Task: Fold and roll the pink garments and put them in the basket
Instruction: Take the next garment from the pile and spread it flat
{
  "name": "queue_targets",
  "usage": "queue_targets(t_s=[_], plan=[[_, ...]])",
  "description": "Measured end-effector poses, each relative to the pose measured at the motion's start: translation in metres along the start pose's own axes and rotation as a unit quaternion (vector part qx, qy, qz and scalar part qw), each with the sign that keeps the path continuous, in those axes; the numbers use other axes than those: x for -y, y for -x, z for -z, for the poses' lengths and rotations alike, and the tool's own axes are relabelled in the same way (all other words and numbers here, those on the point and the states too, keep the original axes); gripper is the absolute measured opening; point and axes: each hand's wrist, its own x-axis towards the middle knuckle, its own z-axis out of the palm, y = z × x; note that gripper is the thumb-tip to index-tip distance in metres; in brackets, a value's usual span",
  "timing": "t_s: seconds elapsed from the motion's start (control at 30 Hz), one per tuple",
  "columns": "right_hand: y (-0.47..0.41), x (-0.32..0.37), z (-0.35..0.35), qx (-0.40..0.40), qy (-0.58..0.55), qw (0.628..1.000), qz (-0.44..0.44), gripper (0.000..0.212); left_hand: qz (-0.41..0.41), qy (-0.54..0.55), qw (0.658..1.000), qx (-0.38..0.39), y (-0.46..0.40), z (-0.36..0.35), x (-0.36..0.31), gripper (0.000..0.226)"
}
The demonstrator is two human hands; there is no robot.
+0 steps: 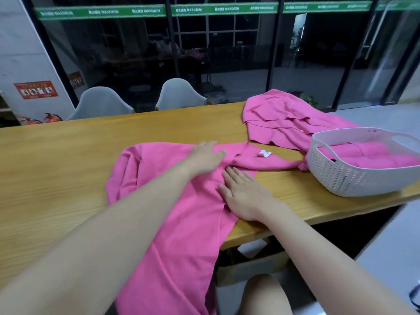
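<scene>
Head view. Landmark: the white perforated basket (354,173), standing at the table's near right edge on the wooden table (68,167).

The pink garment (181,212) in hand lies left of the basket, spread on the table. Its long axis runs from the near table edge, where the lower part hangs over toward the person, diagonally up toward the basket; one sleeve reaches right until it ends just beside the basket wall. A white label (264,153) shows on that sleeve end, left of the basket.

Left hand (205,155): farther from the basket, fingers straight and lightly spread, lying flat on the cloth at the upper body of the garment. Nothing pinched.

Right hand (243,192): nearer the basket, palm down, fingers straight and close together, pressing the cloth at its right edge. Nothing pinched.

Key relation: the garment lies directly under both palms. The outstretched sleeve extends rightward from the fingertips toward the basket. Judgement: the right hand is better placed to bring that sleeve in.

A second pink garment (284,119) lies behind the basket, unfolded. Rolled pink cloth (381,155) already sits inside the basket.
</scene>
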Motion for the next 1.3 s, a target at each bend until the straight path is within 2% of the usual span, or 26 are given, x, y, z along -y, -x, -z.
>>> queue_targets(t_s=[0.07, 0.1, 0.17, 0.23, 0.37, 0.53, 0.67, 0.73, 0.8, 0.97, 1.07, 1.17, 1.2, 1.3], plan=[[0.017, -0.009, 0.000, -0.001, 0.005, 1.000, 0.008, 0.067, 0.003, -0.049, 0.999, 0.001, -0.010, -0.021, -0.009, 0.074], [0.026, -0.015, 0.001, -0.003, 0.006, 1.000, 0.009, 0.066, 0.005, -0.085, 0.996, -0.031, -0.010, -0.032, -0.012, 0.073], [0.037, -0.024, 0.002, -0.005, -0.001, 1.000, 0.006, 0.066, -0.015, -0.104, 0.986, -0.132, -0.008, -0.046, -0.012, 0.049], [0.042, -0.027, 0.003, -0.004, -0.015, 1.000, 0.006, 0.066, -0.031, -0.072, 0.980, -0.184, -0.006, -0.050, -0.010, 0.029], [0.034, -0.029, 0.007, -0.024, -0.032, 0.999, -0.005, 0.059, -0.047, -0.035, 0.981, -0.188, 0.004, -0.044, 0.006, 0.032], [-0.002, -0.004, 0.031, -0.088, -0.035, 0.991, -0.091, 0.040, -0.043, 0.108, 0.967, -0.228, 0.030, -0.031, 0.049, 0.046], [-0.038, 0.038, 0.024, -0.126, -0.087, 0.976, -0.154, 0.049, -0.015, 0.159, 0.958, -0.240, 0.058, -0.017, 0.076, 0.045], [-0.048, 0.051, 0.006, -0.172, -0.084, 0.967, -0.170, 0.051, 0.005, 0.156, 0.958, -0.240, 0.072, -0.010, 0.093, 0.044], [-0.051, 0.058, -0.008, -0.211, -0.055, 0.964, -0.150, 0.050, 0.019, 0.136, 0.960, -0.242, 0.086, -0.003, 0.113, 0.042], [-0.057, 0.056, -0.018, -0.226, -0.019, 0.971, -0.074, 0.057, 0.079, 0.050, 0.962, -0.255, 0.112, 0.007, 0.143, 0.030], [-0.056, 0.054, -0.022, -0.205, -0.019, 0.977, -0.063, 0.062, 0.116, 0.009, 0.954, -0.276, 0.117, 0.015, 0.147, 0.025], [-0.055, 0.055, -0.020, -0.184, -0.016, 0.982, -0.044, 0.068, 0.143, -0.008, 0.959, -0.246, 0.116, 0.025, 0.146, 0.017], [-0.055, 0.055, -0.019, -0.182, -0.014, 0.983, -0.027, 0.069, 0.156, -0.002, 0.961, -0.230, 0.114, 0.029, 0.142, 0.022], [-0.057, 0.056, -0.017, -0.148, -0.014, 0.989, 0.026, 0.071, 0.158, -0.020, 0.967, -0.200, 0.106, 0.037, 0.128, 0.056]])
